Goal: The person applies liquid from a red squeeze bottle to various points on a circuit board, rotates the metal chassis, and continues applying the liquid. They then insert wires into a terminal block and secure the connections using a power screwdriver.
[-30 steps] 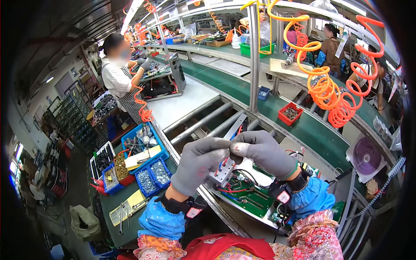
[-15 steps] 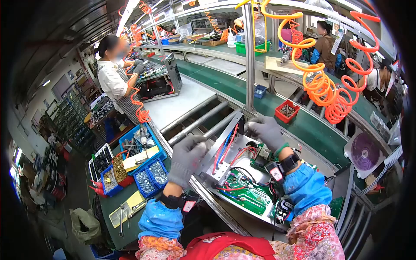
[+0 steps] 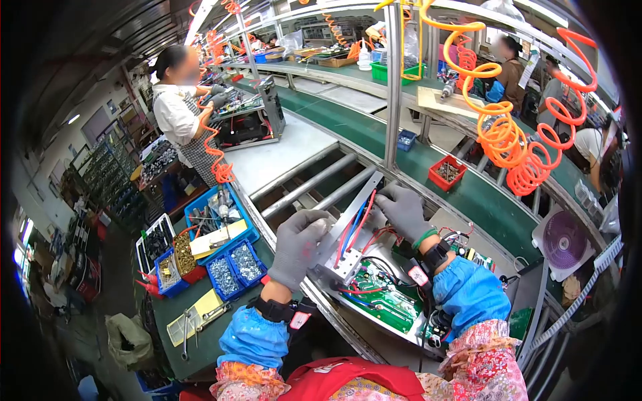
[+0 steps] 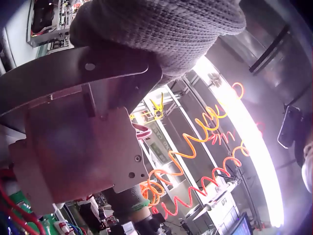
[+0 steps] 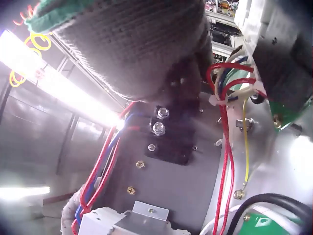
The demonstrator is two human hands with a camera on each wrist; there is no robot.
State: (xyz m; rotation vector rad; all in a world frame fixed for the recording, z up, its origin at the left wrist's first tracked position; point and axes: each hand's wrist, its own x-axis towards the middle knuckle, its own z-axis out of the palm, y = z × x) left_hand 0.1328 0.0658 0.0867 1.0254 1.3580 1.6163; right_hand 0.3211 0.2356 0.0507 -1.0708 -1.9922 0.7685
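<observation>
An upright grey metal panel [image 3: 346, 217] stands between my gloved hands, with red and blue wires [image 3: 361, 220] along its inner face. My left hand [image 3: 294, 246] grips the panel's outer edge; in the left wrist view the grey glove [image 4: 166, 29] curls over its holed flange [image 4: 73, 76]. Holding the panel near its far end is my right hand [image 3: 402, 212], its fingertips hidden behind the glove. Below that glove in the right wrist view sits a black block [image 5: 171, 147] with bolted terminals. A silver transformer-like block [image 3: 344, 267] sits at the panel's near end.
A green circuit board [image 3: 388, 297] lies in the unit below. Blue bins of small hardware [image 3: 234, 271] and wrenches [image 3: 187, 334] are at left. Rollers [image 3: 321, 177] lead to a white plate [image 3: 287, 157], where another person [image 3: 177, 113] works. Orange coiled hoses [image 3: 501, 140] hang at right.
My hands were together above the panel a second ago, fingertips meeting. They have since parted and come down to opposite sides of the panel, uncovering the wires.
</observation>
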